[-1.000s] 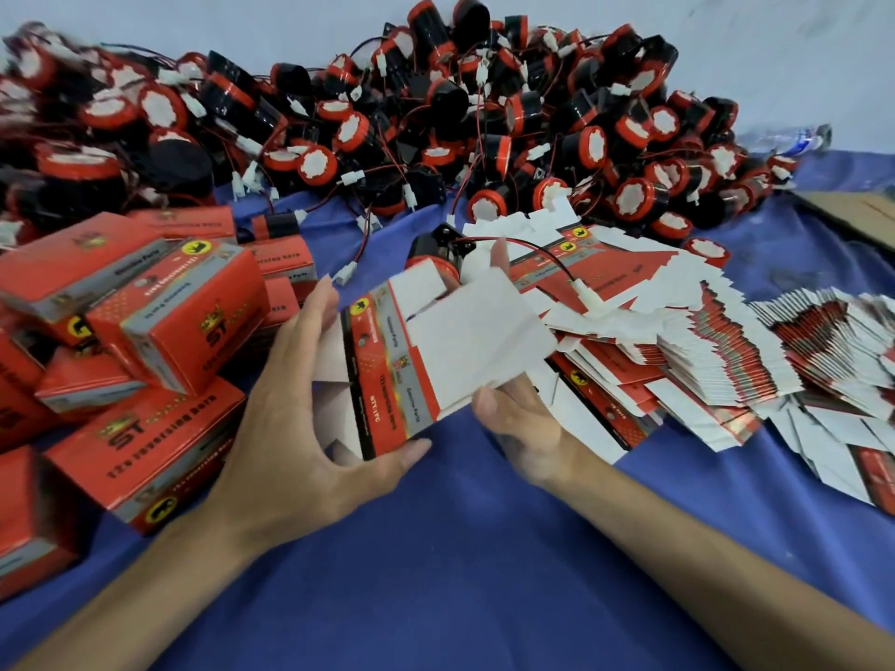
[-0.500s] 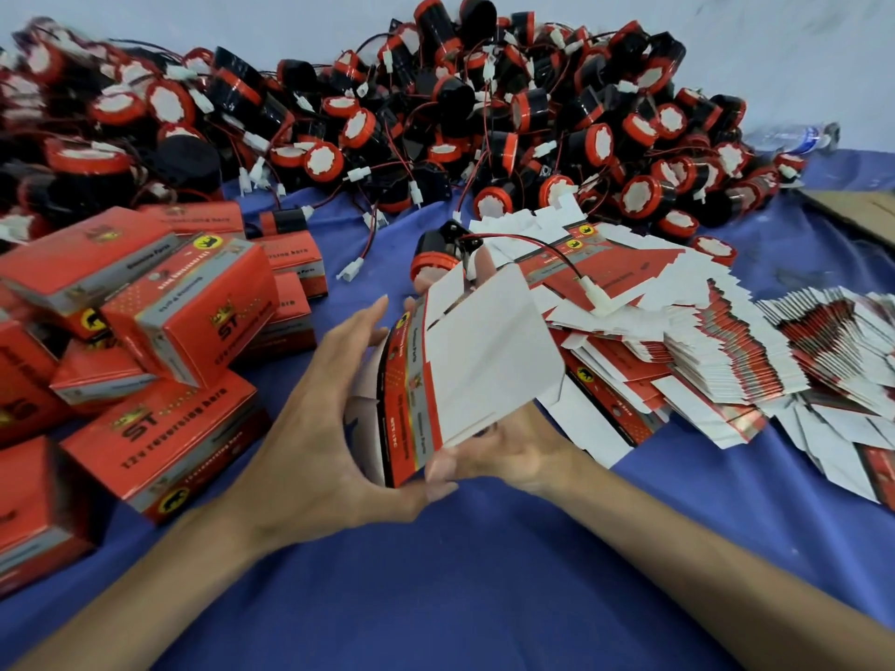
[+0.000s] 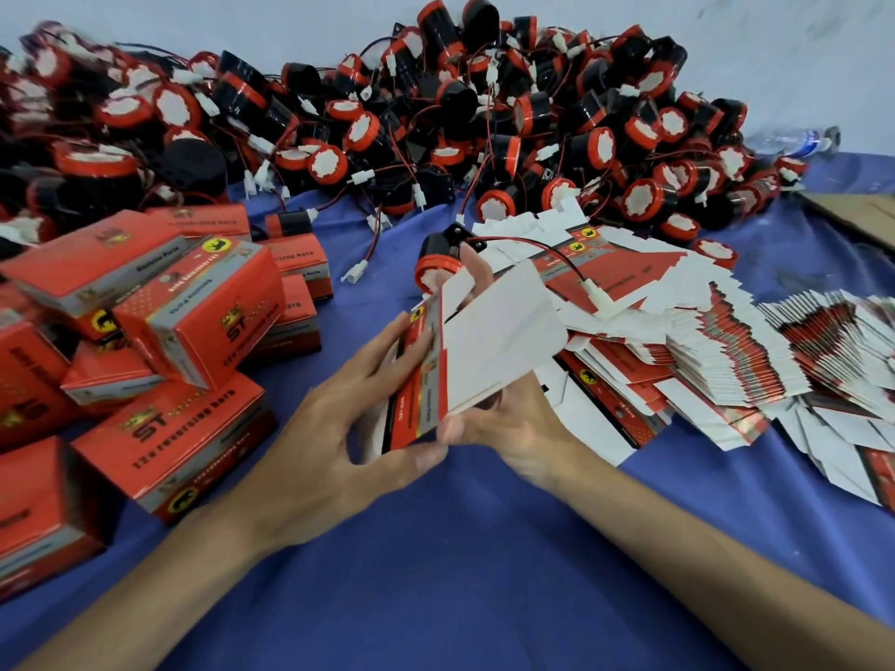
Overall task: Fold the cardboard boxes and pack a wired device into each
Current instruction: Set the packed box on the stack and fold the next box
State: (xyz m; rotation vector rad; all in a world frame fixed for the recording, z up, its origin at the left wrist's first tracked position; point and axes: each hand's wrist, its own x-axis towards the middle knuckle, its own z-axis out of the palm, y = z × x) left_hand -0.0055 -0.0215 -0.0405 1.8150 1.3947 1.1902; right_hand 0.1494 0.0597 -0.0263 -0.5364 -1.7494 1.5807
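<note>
A partly folded red and white cardboard box (image 3: pixel 489 351) is held up between both hands above the blue cloth. My left hand (image 3: pixel 339 438) grips its red printed side with thumb below and fingers above. My right hand (image 3: pixel 513 423) holds it from underneath, with fingers reaching up behind the white flap. Those fingers also pinch a black and red wired device (image 3: pixel 438 263) at the box's far end. Its red and black wire arcs right to a white connector (image 3: pixel 595 297).
A large heap of wired devices (image 3: pixel 436 128) fills the back. Several closed red boxes (image 3: pixel 193 307) are piled at the left. Flat unfolded box blanks (image 3: pixel 726 360) fan out at the right. A plastic bottle (image 3: pixel 794 140) lies far right, near brown cardboard (image 3: pixel 857 215).
The box has been turned more edge-on and squeezed between the hands. My left hand shifted its grip from the side to the red face.
</note>
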